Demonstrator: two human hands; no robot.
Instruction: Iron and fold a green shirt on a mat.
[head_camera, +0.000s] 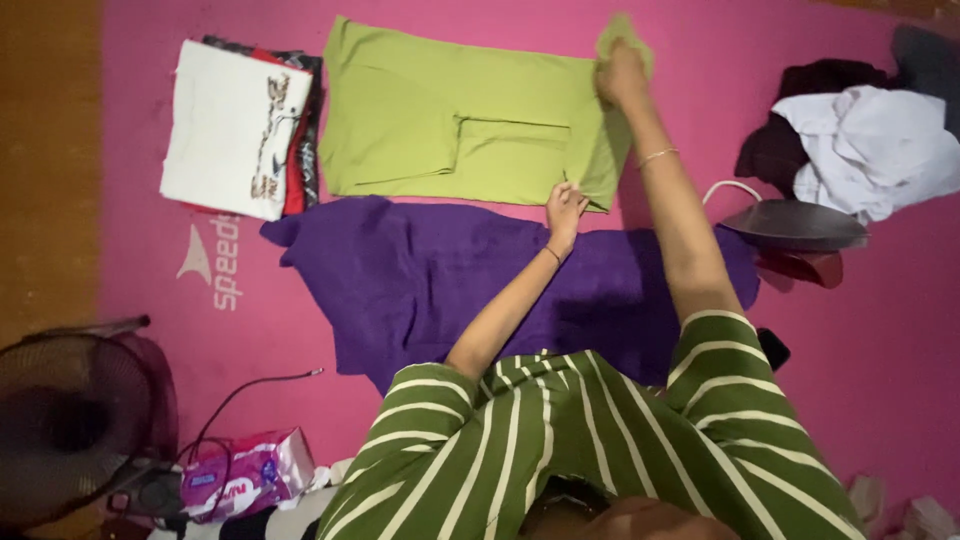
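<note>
A light green garment (440, 120) lies partly folded on a pink mat (820, 330). My right hand (620, 75) grips the garment's far right corner and lifts it off the mat. My left hand (565, 208) pinches the near right edge of the same green garment. A purple cloth (420, 275) is spread on the mat just below it, under my forearms.
A stack of folded clothes (240, 130) with a white printed piece on top sits at the left. A clothes iron (795, 225) rests at the right beside a heap of white and dark clothes (860, 130). A fan (70, 425) and a pink packet (245, 475) stand at lower left.
</note>
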